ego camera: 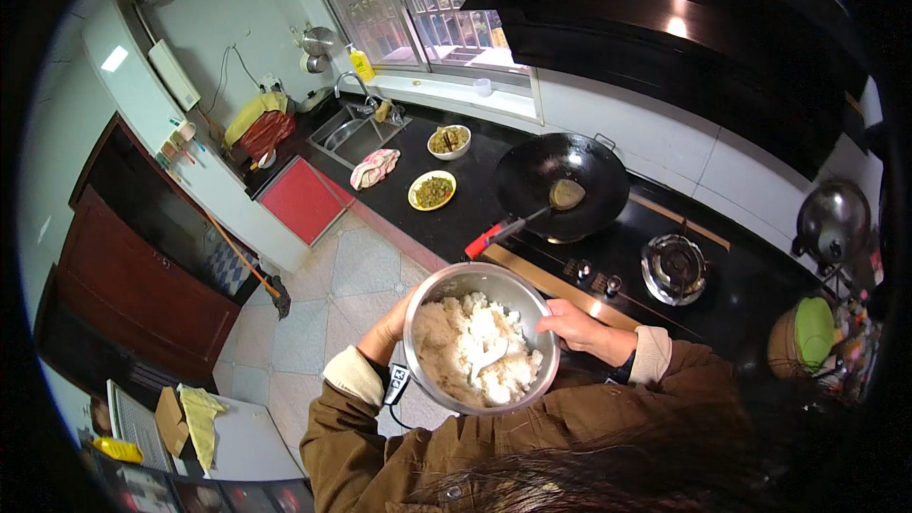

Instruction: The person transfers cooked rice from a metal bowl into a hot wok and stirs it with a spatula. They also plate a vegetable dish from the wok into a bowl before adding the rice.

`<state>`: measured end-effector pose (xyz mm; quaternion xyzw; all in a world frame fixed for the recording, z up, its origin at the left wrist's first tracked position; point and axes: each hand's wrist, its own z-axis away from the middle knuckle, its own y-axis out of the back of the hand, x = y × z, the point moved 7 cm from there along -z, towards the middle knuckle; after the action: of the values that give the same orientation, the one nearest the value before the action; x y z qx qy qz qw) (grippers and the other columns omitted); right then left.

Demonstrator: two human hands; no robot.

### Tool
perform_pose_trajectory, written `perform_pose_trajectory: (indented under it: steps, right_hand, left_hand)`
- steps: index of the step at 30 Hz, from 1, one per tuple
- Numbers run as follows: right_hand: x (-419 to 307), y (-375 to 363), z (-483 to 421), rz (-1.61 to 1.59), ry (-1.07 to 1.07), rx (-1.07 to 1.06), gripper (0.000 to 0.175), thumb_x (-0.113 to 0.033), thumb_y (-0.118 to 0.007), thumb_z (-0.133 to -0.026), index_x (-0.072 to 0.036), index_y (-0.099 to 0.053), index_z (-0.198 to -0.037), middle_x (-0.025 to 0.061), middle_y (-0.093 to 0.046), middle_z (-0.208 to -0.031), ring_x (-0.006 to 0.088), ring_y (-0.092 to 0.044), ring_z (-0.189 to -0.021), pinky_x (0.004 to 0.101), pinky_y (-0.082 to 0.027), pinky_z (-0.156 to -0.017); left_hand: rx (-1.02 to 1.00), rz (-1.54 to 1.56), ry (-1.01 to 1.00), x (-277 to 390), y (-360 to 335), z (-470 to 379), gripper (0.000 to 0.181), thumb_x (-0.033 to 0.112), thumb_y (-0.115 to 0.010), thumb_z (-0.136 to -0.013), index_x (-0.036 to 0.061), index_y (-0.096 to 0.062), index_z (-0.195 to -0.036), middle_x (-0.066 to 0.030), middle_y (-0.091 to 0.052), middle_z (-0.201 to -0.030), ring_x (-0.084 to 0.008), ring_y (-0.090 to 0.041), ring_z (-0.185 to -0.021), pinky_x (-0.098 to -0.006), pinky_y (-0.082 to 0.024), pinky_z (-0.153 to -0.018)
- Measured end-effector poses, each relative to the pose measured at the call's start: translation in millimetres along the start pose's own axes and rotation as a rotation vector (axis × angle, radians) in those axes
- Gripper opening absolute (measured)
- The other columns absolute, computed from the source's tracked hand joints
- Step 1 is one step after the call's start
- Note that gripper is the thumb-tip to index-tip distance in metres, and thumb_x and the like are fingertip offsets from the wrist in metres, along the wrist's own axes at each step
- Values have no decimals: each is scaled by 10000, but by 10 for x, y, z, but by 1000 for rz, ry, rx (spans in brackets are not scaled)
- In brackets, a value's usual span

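Observation:
A round stainless steel bowl (541, 363) is held up close to my body, between my two hands. Cooked rice (456, 328) lies in it, with a white spoon or rice paddle (489, 360) resting on top. My left hand (394, 317) grips the bowl's left side; its fingers are mostly hidden by the bowl. My right hand (578, 328) holds the right rim, thumb on top. Beyond the bowl, a black wok (520, 185) sits on the gas stove, and a spatula (567, 194) with a red and black handle leans in it.
On the black counter (474, 217) stand a plate of green food (433, 191) and a bowl of food with chopsticks (449, 142). A striped cloth (375, 169) lies by the sink (356, 134). The second burner (674, 269) is at the right; a mop (280, 296) stands on the tiled floor.

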<state>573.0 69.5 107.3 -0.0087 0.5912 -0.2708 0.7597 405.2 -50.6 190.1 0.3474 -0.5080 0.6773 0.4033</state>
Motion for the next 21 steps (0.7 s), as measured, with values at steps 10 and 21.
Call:
perform_pose_trajectory:
  steps: [10, 21]
  right_hand:
    - [-754, 259, -889, -108, 238, -69, 245, -34, -542, -687, 43, -616, -907, 36, -618, -778, 83, -546, -596, 207, -434, -535]
    - [-1183, 644, -1323, 283, 68, 196, 205, -124, -527, -834, 20, -550, -978, 47, -584, -756, 105, -538, -568, 232, -436, -483]
  left_hand:
    - [-5, -191, 161, 946, 658, -765, 604, 515, -366, -897, 67, -408, -1300, -94, -493, -1243, -193, -499, -1097, -366, -394, -959]
    - [-387, -372, 364, 1005, 1203, -1971, 736, 614, -188, -866, 76, -286, -1359, -130, -355, -1358, -239, -347, -1247, -377, -307, -1031]
